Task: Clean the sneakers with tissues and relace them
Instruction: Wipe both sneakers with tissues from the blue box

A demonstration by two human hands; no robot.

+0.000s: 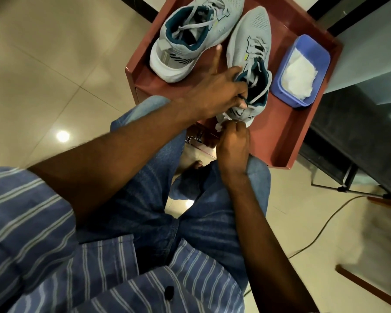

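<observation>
Now mesh sneaker (248, 41), crumpled tissue (221, 123), right hand (234, 143)

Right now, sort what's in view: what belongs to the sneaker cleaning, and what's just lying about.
Job:
near sneaker, held by left hand
tissue, pinched by right hand
far sneaker
tissue tub

Lying about:
red table
cable

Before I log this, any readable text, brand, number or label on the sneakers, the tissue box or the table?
None can be read.
Near sneaker: dark side stripes only, no letters.
Far sneaker: stripes at the heel, no letters.
Blue tissue container: no label visible.
Red table: no markings visible.
</observation>
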